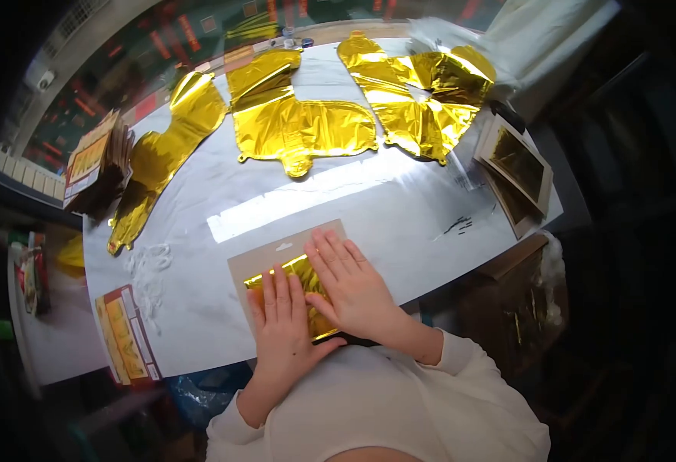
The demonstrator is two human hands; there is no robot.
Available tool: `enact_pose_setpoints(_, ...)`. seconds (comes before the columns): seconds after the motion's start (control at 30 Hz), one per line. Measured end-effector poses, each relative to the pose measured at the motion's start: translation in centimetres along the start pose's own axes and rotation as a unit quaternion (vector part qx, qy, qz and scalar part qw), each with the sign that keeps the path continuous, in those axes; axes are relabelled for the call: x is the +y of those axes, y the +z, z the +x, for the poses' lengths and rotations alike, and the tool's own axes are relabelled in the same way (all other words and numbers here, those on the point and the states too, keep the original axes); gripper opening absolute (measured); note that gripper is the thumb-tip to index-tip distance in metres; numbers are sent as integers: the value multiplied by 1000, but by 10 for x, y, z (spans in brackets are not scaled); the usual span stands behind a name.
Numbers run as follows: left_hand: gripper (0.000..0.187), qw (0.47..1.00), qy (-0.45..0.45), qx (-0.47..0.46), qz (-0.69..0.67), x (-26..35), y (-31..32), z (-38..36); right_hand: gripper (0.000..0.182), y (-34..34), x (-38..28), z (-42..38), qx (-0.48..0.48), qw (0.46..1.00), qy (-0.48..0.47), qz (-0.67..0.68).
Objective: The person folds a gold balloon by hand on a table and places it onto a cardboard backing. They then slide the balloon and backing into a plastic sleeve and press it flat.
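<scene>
A flat packet (239, 269) with a hang hole at its top lies at the table's front edge. Folded gold foil (316, 283) shows inside its pale border. My left hand (285, 323) rests flat on the lower left of the packet, fingers stretched out. On the right side, my right hand (353, 289) presses flat on it, fingers extended and partly over the foil. Both hands cover much of the foil, and neither grips anything.
Flat gold foil balloons (167, 150) spread across the back of the white table (191, 308). Stacked printed cards (95, 165) stand at left, near white string (149, 277) and a printed card (127, 336). More packets (516, 165) and small black strips (459, 225) lie right.
</scene>
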State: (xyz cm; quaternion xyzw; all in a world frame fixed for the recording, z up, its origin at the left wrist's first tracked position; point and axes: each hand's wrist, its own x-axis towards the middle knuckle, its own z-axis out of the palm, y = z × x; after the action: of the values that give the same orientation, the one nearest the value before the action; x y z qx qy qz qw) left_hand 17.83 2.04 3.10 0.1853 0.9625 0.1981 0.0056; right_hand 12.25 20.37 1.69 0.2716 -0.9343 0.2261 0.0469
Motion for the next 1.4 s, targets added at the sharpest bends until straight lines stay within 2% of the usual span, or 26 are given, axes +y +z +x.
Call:
enact_pose_setpoints(0.07,117,994,2,-10,112,-4,8,-2,75,-1,-1,-2,0,1000,2,-6)
enact_pose_setpoints(0.1,106,994,5,1,111,-5,9,-3,75,-3,-1,-3,-8,1000,-4,21)
enact_pose_setpoints(0.13,106,994,6,2,111,-5,7,-5,75,-5,1,-4,-16,999,-9,49)
enact_pose_setpoints(0.17,94,992,3,-13,123,-5,4,-7,75,-9,7,-4,-14,999,-11,47)
enact_pose_setpoints(0.2,83,990,-2,-27,135,-5,2,-8,74,-17,19,-6,31,999,21,40)
enact_pose_setpoints(0.23,83,990,-2,-24,135,-6,1,-10,74,-25,32,-9,74,995,54,33)
enact_pose_setpoints(0.3,80,993,3,-16,120,-9,0,-17,72,-31,73,-18,145,971,144,-121)
enact_pose_setpoints(0.33,80,993,3,-15,119,-9,-3,-20,72,-32,86,-28,144,972,143,-122)
enact_pose_setpoints(0.4,79,994,15,-57,91,-9,-12,-24,68,-39,99,-38,136,961,201,-129)
enact_pose_setpoints(0.53,76,996,40,-68,43,-15,-22,-30,60,-47,59,-52,111,976,156,-98)
enact_pose_setpoints(0.6,74,996,53,-65,29,-17,-24,-32,53,-53,38,-55,69,989,128,-24)
enact_pose_setpoints(0.63,74,996,52,-64,29,-19,-23,-34,44,-52,32,-56,87,989,117,-19)
enact_pose_setpoints(0.67,73,996,73,-56,23,-20,-23,-36,44,-53,28,-57,87,989,114,-18)
enact_pose_setpoints(0.73,71,995,90,-47,19,-26,-21,-39,40,-52,22,-59,50,998,31,30)
enact_pose_setpoints(0.83,69,991,127,-28,-34,-34,-22,-44,38,-48,20,-59,25,993,-33,110)
enact_pose_setpoints(0.87,68,985,161,-48,-29,-36,-25,-44,38,-44,23,-58,22,993,-37,112)
enact_pose_setpoints(0.9,68,978,195,-67,-24,-38,-27,-44,38,-39,28,-54,71,992,-13,106)
enact_pose_setpoints(0.93,68,980,188,-65,-25,-39,-28,-43,38,-36,31,-49,120,988,10,100)
enact_pose_setpoints(0.97,69,975,209,-74,-18,-39,-28,-43,40,-39,31,-42,129,988,19,80)
enact_pose_setpoints(1.03,71,964,251,-85,-5,-42,-28,-40,41,-38,32,-36,114,989,22,87)
enact_pose_setpoints(1.07,71,966,245,-83,-4,-43,-29,-37,42,-38,33,-34,106,990,31,90)
enact_pose_setpoints(1.13,65,956,269,-109,-49,-44,-32,-31,42,-40,39,-33,82,988,22,128)
enact_pose_setpoints(1.2,66,952,287,-97,-33,-47,-30,-26,41,-43,49,-30,31,988,-84,128)
enact_pose_setpoints(1.3,76,950,299,-89,-18,-46,-29,-23,42,-46,51,-28,20,991,-78,105)
enact_pose_setpoints(1.37,63,941,316,-110,-57,-47,-30,-22,41,-51,42,-25,19,992,-59,112)
enact_pose_setpoints(1.4,63,941,315,-110,-57,-46,-30,-24,41,-52,39,-23,19,992,-40,120)
